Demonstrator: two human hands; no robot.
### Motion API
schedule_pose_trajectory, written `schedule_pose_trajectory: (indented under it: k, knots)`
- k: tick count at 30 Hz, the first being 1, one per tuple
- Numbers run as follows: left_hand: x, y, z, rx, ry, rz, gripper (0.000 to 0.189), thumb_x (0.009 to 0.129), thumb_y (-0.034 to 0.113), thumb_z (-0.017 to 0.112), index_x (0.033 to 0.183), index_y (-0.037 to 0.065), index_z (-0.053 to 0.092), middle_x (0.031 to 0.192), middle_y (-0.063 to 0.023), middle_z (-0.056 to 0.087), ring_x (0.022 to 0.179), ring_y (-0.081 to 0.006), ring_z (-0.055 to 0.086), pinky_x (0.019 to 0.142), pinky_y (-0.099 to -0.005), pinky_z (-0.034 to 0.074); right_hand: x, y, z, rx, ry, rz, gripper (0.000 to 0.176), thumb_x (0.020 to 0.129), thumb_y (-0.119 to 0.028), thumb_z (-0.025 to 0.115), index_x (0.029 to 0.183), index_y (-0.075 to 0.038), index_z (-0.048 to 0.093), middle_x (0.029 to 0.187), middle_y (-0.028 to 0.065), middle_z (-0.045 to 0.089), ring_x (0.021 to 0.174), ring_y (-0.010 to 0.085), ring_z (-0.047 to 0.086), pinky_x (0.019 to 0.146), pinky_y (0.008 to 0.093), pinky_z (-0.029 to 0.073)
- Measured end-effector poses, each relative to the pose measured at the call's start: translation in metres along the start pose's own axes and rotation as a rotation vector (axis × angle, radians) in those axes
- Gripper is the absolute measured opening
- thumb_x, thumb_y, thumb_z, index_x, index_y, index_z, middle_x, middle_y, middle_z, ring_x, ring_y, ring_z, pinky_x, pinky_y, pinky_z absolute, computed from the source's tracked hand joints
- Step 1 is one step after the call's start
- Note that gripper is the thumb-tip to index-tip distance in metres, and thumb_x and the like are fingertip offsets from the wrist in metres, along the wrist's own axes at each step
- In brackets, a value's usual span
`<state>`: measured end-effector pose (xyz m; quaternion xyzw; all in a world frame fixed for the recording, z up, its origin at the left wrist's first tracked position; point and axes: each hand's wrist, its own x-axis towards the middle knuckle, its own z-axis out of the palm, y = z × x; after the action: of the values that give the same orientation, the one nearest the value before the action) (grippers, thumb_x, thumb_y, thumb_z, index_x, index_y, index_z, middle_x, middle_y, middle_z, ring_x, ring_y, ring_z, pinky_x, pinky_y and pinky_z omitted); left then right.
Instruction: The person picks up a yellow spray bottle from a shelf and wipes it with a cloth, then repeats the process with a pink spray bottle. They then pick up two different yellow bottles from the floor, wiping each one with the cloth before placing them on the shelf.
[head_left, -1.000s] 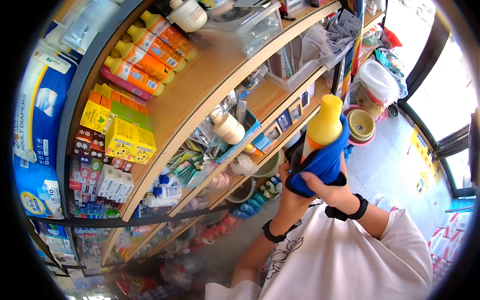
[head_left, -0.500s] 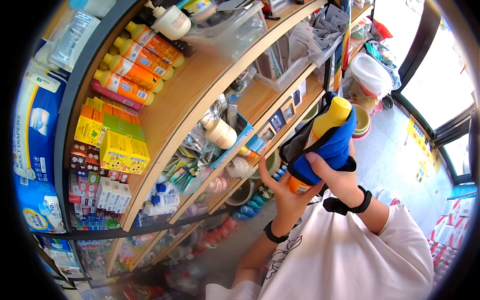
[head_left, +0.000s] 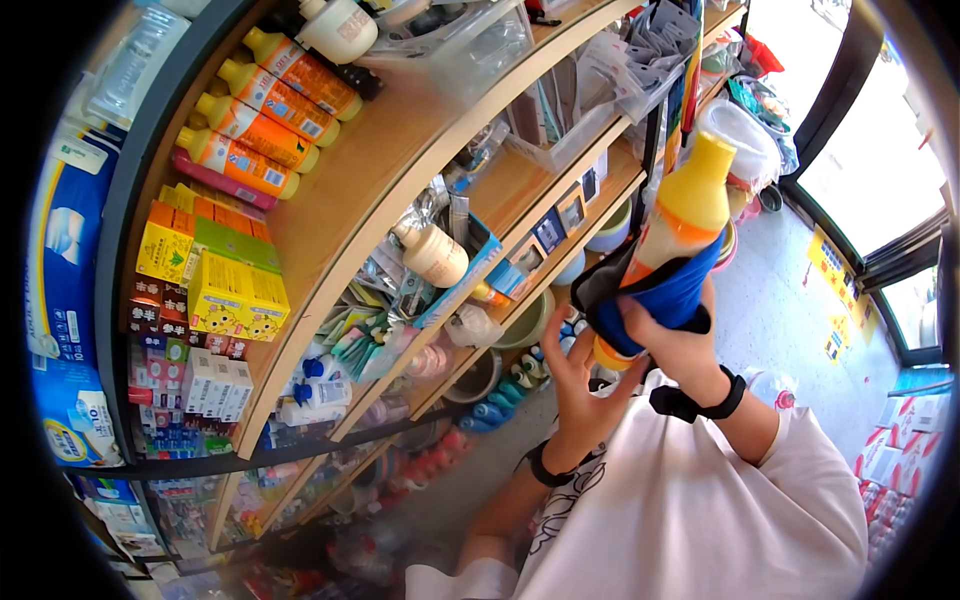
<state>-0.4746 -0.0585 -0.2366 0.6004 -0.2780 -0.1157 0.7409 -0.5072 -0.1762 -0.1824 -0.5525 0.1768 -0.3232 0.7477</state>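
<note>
A yellow-capped bottle (head_left: 690, 200) with an orange and white body stands tilted in front of me, its lower part inside a blue and black fabric sleeve (head_left: 672, 290). My right hand (head_left: 675, 345) is closed round the sleeve, thumb pressed on the blue cloth. At the bottle's orange base is my left hand (head_left: 585, 395), cupped with thumb and forefinger to either side of it; its upper fingers are spread apart. Both wrists wear black bands. The bottle's middle is hidden by the sleeve.
Wooden shelves to my left hold orange bottles (head_left: 260, 115), yellow boxes (head_left: 238, 298), a cream pump bottle (head_left: 435, 255) and clear plastic bins (head_left: 570, 135). Adult diaper packs (head_left: 68, 290) stand at the far left. Basins and buckets line the floor near a glass door.
The bottle now stands farther out of the sleeve, with more of its neck and body showing. Bottle and sleeve have tilted and come nearer the camera. The view has shifted slightly.
</note>
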Motion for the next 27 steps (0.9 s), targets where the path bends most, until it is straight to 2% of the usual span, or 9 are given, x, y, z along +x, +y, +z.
schedule_pose_trajectory:
  k: [2, 9, 12, 14, 18, 20, 21, 23, 27]
  knots:
    - [0.000, -0.001, -0.005, -0.099, -0.040, -0.016, 0.096, 0.075, -0.005, 0.080, 0.145, 0.004, 0.016, 0.127, -0.0230, 0.056, 0.117, -0.0256, 0.059, 0.104, -0.0377, 0.042, 0.003, -0.009, -0.002, -0.029, 0.019, 0.058, 0.053, 0.076, -0.002, 0.077, 0.121, -0.002, 0.050, 0.106, 0.0061, 0.065, 0.096, 0.0141, 0.064, 0.087, 0.0295, 0.053]
    - [-0.004, -0.007, 0.002, 0.079, 0.072, 0.085, 0.103, 0.072, -0.008, 0.081, 0.147, 0.007, 0.013, 0.118, -0.0240, 0.062, 0.112, -0.0271, 0.061, 0.102, -0.0399, 0.044, -0.005, 0.004, -0.002, -0.013, -0.074, -0.014, 0.060, 0.074, 0.000, 0.078, 0.126, -0.001, 0.048, 0.109, 0.0074, 0.064, 0.101, 0.0144, 0.063, 0.090, 0.0300, 0.052]
    - [0.002, 0.002, 0.002, 0.132, 0.050, 0.099, 0.093, 0.073, -0.001, 0.083, 0.145, 0.003, 0.024, 0.120, -0.0195, 0.064, 0.109, -0.0245, 0.064, 0.097, -0.0372, 0.047, -0.004, 0.013, -0.013, -0.049, -0.027, 0.021, 0.061, 0.074, 0.001, 0.077, 0.127, -0.001, 0.048, 0.110, 0.0073, 0.064, 0.102, 0.0131, 0.062, 0.090, 0.0290, 0.051]
    - [0.017, 0.030, -0.022, 0.523, -0.392, -0.058, 0.084, 0.078, 0.008, 0.081, 0.146, 0.001, 0.031, 0.128, -0.0138, 0.062, 0.111, -0.0239, 0.064, 0.096, -0.0384, 0.047, -0.001, 0.010, -0.021, -0.119, -0.042, -0.026, 0.061, 0.074, 0.001, 0.076, 0.128, 0.000, 0.048, 0.110, 0.0071, 0.064, 0.102, 0.0125, 0.061, 0.089, 0.0287, 0.050]
    - [0.026, 0.024, -0.077, 0.676, -0.363, -0.147, 0.074, 0.084, 0.016, 0.076, 0.145, 0.001, 0.038, 0.135, -0.0089, 0.059, 0.119, -0.0221, 0.060, 0.098, -0.0385, 0.046, -0.007, -0.003, -0.022, -0.202, -0.138, -0.037, 0.064, 0.072, -0.002, 0.076, 0.129, 0.000, 0.049, 0.111, 0.0068, 0.065, 0.101, 0.0118, 0.060, 0.090, 0.0285, 0.048]
    - [0.039, 0.046, -0.069, 0.214, -0.123, -0.214, 0.064, 0.088, 0.014, 0.073, 0.142, -0.001, 0.042, 0.135, -0.0107, 0.058, 0.123, -0.0218, 0.056, 0.101, -0.0369, 0.044, -0.009, -0.001, -0.023, -0.280, -0.279, -0.017, 0.064, 0.068, -0.005, 0.078, 0.126, 0.001, 0.051, 0.108, 0.0077, 0.066, 0.100, 0.0130, 0.061, 0.091, 0.0295, 0.047]
    - [0.043, 0.050, -0.062, 0.216, -0.123, -0.211, 0.064, 0.088, 0.014, 0.073, 0.142, -0.001, 0.042, 0.135, -0.0107, 0.058, 0.123, -0.0218, 0.056, 0.101, -0.0369, 0.044, -0.013, -0.004, -0.019, -0.279, -0.321, 0.048, 0.066, 0.067, -0.008, 0.079, 0.127, 0.002, 0.051, 0.106, 0.0111, 0.067, 0.100, 0.0146, 0.063, 0.090, 0.0300, 0.048]
    - [0.045, 0.052, -0.045, -0.281, -0.146, -0.202, 0.057, 0.089, 0.012, 0.071, 0.138, -0.003, 0.046, 0.130, -0.0113, 0.059, 0.122, -0.0213, 0.055, 0.102, -0.0357, 0.043, -0.021, 0.001, -0.013, -0.355, -0.402, -0.013, 0.068, 0.067, -0.010, 0.079, 0.128, 0.003, 0.050, 0.103, 0.0148, 0.067, 0.097, 0.0192, 0.066, 0.089, 0.0310, 0.049]
    - [0.046, 0.054, -0.046, -0.303, -0.147, -0.285, 0.054, 0.087, 0.008, 0.072, 0.134, -0.005, 0.049, 0.124, -0.0131, 0.061, 0.116, -0.0208, 0.058, 0.102, -0.0351, 0.043, -0.031, 0.004, -0.007, -0.360, -0.465, 0.094, 0.069, 0.068, -0.013, 0.081, 0.128, 0.003, 0.050, 0.098, 0.0181, 0.068, 0.093, 0.0256, 0.069, 0.086, 0.0320, 0.051]
